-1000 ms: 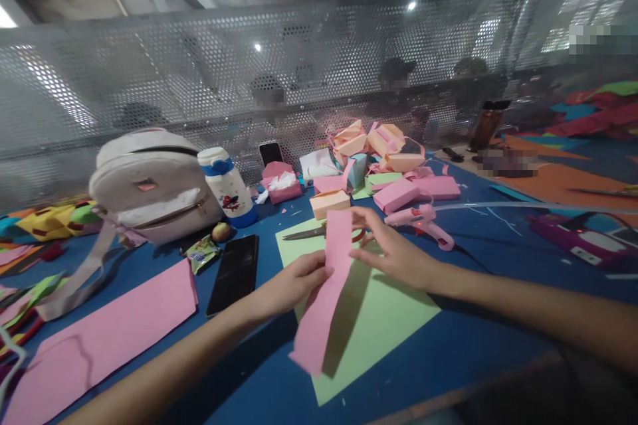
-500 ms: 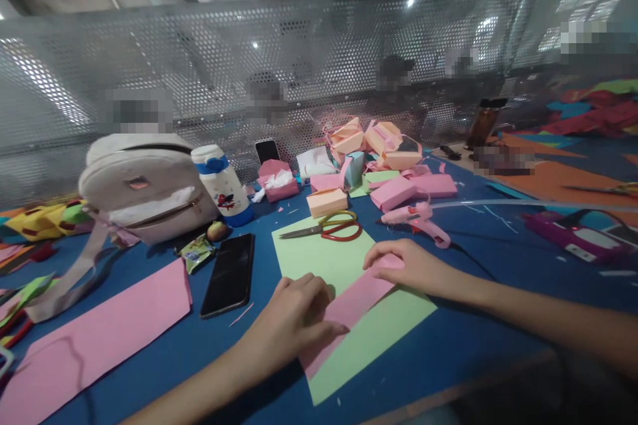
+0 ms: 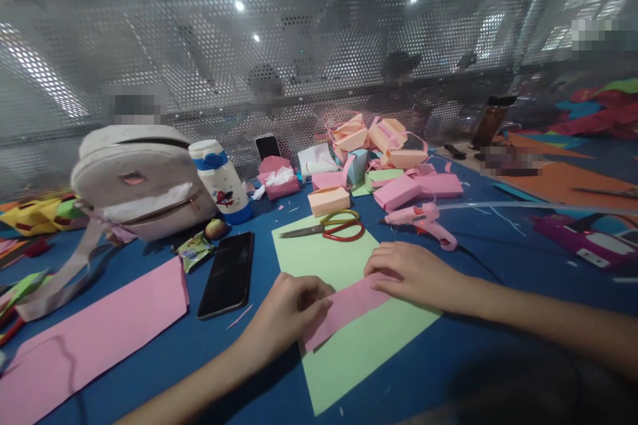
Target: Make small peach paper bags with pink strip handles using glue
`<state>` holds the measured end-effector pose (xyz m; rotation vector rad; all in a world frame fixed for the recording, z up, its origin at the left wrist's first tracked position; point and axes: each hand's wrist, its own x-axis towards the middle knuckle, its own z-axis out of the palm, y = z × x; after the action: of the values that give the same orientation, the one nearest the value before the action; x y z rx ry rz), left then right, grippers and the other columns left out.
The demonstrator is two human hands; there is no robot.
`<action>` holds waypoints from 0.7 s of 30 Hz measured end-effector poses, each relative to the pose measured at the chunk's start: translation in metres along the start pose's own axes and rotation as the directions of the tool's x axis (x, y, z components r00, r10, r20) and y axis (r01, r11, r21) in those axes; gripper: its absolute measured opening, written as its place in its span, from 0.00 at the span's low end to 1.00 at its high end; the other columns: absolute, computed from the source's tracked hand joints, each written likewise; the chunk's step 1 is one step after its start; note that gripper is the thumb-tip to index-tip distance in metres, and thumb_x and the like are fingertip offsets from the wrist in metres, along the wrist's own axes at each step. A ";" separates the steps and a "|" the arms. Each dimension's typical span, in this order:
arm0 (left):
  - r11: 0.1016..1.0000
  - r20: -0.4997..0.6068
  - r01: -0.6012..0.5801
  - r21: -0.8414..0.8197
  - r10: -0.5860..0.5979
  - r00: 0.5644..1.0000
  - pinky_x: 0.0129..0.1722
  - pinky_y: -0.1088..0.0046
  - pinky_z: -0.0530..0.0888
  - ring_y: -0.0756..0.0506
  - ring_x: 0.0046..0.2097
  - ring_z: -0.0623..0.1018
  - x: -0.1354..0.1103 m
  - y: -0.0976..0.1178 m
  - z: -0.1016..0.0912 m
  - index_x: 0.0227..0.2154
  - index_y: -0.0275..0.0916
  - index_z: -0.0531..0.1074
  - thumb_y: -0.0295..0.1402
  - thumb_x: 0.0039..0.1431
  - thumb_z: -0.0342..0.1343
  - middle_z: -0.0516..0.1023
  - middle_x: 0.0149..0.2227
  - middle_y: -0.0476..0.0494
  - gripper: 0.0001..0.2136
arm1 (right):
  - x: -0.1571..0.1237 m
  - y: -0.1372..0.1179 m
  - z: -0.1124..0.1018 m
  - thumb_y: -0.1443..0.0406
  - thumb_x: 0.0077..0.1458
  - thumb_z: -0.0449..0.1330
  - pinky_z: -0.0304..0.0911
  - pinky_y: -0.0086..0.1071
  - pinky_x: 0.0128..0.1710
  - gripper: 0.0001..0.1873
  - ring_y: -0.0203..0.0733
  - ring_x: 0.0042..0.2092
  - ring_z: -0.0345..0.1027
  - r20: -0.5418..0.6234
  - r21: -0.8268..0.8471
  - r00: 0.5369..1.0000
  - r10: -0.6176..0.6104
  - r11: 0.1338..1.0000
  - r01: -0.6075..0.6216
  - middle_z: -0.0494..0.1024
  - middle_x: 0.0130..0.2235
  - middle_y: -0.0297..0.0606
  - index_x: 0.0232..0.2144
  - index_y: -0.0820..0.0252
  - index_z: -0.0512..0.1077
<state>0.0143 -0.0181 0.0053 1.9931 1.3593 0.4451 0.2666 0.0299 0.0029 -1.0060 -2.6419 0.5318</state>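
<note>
A pink paper strip (image 3: 351,307) lies slantwise over a pale green paper sheet (image 3: 343,375). My left hand (image 3: 294,311) is closed on the strip's left part, thumb on top and fingers curled. At the other end my right hand (image 3: 411,273) grips the strip, its thumb along the near edge and its fingers over the far side. Scissors (image 3: 343,231) with red and yellow-green handles rest on the far part of the green sheet, blades pointing left. Just beyond my right hand lies a pink glue gun (image 3: 423,220), nozzle towards the left.
To the left are a black phone (image 3: 226,275), a large folded pink sheet (image 3: 104,339), a snack packet (image 3: 194,252), a bottle (image 3: 222,182) and a pale backpack (image 3: 144,186). Folded paper boxes (image 3: 393,139) stand at the back, before a perforated metal screen (image 3: 319,46). A purple device (image 3: 581,236) lies right.
The strip has turned to a flatter slant, its left end moving farther from me. My right hand has shifted slightly down and flattened over its end. Both hands still hold the strip.
</note>
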 end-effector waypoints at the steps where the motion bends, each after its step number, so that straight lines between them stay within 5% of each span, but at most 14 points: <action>1: 1.000 -0.020 -0.002 -0.009 0.001 1.000 0.27 0.75 0.60 0.50 0.24 0.67 0.001 0.000 0.002 0.30 0.36 0.79 0.38 0.62 0.53 0.75 0.22 0.50 0.13 | 0.005 -0.003 0.002 0.64 0.62 0.60 0.56 0.32 0.38 0.06 0.43 0.40 0.70 0.016 -0.021 0.999 -0.029 0.999 0.029 0.79 0.36 0.35 0.35 0.59 0.75; 7: 0.996 -0.123 -0.004 0.093 0.016 0.992 0.41 0.70 0.61 0.47 0.33 0.73 0.001 -0.002 0.004 0.35 0.41 0.79 0.32 0.61 0.54 0.78 0.28 0.51 0.08 | 0.031 -0.012 0.009 0.65 0.63 0.60 0.56 0.31 0.36 0.06 0.40 0.39 0.69 0.071 -0.091 0.991 -0.115 0.988 0.121 0.77 0.34 0.33 0.32 0.59 0.72; 11: 0.993 -0.105 -0.003 0.121 0.016 0.994 0.40 0.68 0.60 0.47 0.33 0.72 -0.001 -0.010 0.000 0.37 0.43 0.78 0.30 0.62 0.54 0.77 0.28 0.52 0.08 | 0.036 -0.010 0.006 0.67 0.62 0.60 0.56 0.30 0.35 0.07 0.39 0.37 0.69 0.125 -0.085 0.988 -0.085 0.992 0.096 0.76 0.33 0.32 0.30 0.60 0.71; 16: 0.978 -0.050 -0.110 0.177 0.121 0.991 0.39 0.68 0.61 0.46 0.37 0.72 -0.005 -0.019 0.002 0.40 0.42 0.74 0.26 0.61 0.55 0.75 0.33 0.51 0.08 | 0.039 -0.009 0.033 0.69 0.64 0.56 0.57 0.36 0.38 0.05 0.45 0.39 0.65 0.006 -0.246 0.968 -0.251 0.938 0.244 0.75 0.39 0.41 0.39 0.63 0.72; 21: 0.942 -0.066 -0.239 0.236 0.261 0.963 0.40 0.69 0.63 0.47 0.38 0.73 -0.015 -0.029 0.002 0.47 0.44 0.72 0.24 0.64 0.53 0.75 0.36 0.50 0.12 | 0.036 -0.004 0.050 0.71 0.68 0.48 0.58 0.35 0.37 0.13 0.43 0.38 0.63 -0.080 -0.150 0.919 -0.385 0.917 0.371 0.74 0.37 0.39 0.37 0.62 0.72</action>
<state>-0.0095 -0.0258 -0.0150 2.3751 1.2643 0.5271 0.2196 0.0393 -0.0357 -0.5098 -2.7022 0.2100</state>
